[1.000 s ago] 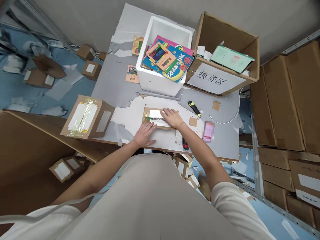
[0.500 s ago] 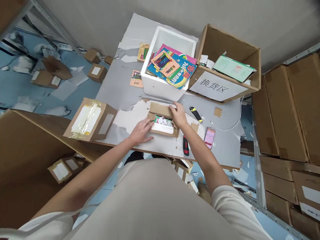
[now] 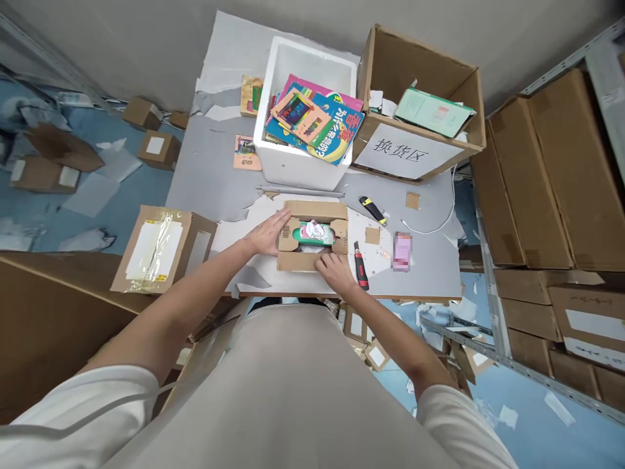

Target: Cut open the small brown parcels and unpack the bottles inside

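Note:
A small cardboard box (image 3: 316,210) lies on the table in front of me with its long flaps folded outward. Inside it are a green item (image 3: 303,238) and some crumpled white paper (image 3: 315,230); the green item's kind is unclear. My left hand (image 3: 267,234) grips the box's left end, fingers over its far left corner. Closed on the near flap (image 3: 297,262), toward its right end, is my right hand (image 3: 336,270) with curled fingers. A red and black box cutter (image 3: 360,266) lies just right of that hand.
Behind the box stand a white foam bin (image 3: 303,163) of books and a large carton (image 3: 420,170) with a green package (image 3: 434,112). A taped carton (image 3: 188,244) sits at left. A yellow and black cutter (image 3: 372,210) and a pink phone-like object (image 3: 402,251) lie at right.
The near flap has been folded outward, and the end flaps now show beside the green item. My right hand moved from the far right corner to the near flap; my left shifted up the left end.

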Motion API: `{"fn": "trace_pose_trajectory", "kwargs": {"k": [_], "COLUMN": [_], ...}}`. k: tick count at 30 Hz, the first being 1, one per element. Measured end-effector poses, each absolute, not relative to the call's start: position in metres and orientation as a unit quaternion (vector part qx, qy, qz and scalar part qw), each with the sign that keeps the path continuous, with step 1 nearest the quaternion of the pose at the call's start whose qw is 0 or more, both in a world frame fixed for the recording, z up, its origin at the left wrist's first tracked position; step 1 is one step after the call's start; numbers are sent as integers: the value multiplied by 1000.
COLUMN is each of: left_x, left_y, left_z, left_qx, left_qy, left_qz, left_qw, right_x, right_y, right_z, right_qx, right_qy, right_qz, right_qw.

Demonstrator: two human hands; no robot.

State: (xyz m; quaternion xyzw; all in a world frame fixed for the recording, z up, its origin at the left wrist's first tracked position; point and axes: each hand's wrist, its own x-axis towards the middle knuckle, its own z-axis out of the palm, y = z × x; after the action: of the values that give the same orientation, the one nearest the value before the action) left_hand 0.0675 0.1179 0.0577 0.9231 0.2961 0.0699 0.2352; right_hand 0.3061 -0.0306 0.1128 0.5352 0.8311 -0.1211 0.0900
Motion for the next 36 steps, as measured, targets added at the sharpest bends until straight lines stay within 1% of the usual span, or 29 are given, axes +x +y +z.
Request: {"fn": "trace_pose_trajectory", "kwargs": {"k": [3,5,7,9,11,13,15,18,20,24,28,30,33,35,36], "left_x": [62,59,64,79,101,121,131,124,110,83,75,74,73,72,72], "left_y": [121,121,118,112,106,101,100,99,97,84,74,72,71,71,71], "left_z": [72,88,105,117,123,124,126,131,135,126,99,86,75,72,71], "left_qx": [933,936,934,937,951,963,969,967,956,920,897,885,873,870,869], "left_qy": [278,277,294,292,240,192,185,220,272,378,419,435,448,450,450], "left_qz": [7,-43,-53,-31,-26,-54,-85,-93,-70,-19,-28,-28,-14,-3,3], "left_qw": [229,215,198,191,193,179,142,93,84,101,138,165,191,200,205], "right_x": [317,329,340,345,342,335,331,336,345,371,386,378,340,304,286], "right_y": [-48,-41,-19,9,34,49,54,48,39,16,-3,-3,16,37,48], "right_z": [110,116,125,134,138,139,141,151,158,157,148,150,158,156,152], "right_qx": [527,533,553,540,484,435,408,396,421,538,616,635,612,540,504], "right_qy": [833,823,811,824,854,869,877,895,890,831,770,760,785,834,851], "right_qz": [-162,-194,-193,-166,-136,-98,-59,-34,-37,-59,-120,-97,-45,-81,-112], "right_qw": [35,-3,-5,45,134,216,245,201,169,132,112,104,77,80,95]}}
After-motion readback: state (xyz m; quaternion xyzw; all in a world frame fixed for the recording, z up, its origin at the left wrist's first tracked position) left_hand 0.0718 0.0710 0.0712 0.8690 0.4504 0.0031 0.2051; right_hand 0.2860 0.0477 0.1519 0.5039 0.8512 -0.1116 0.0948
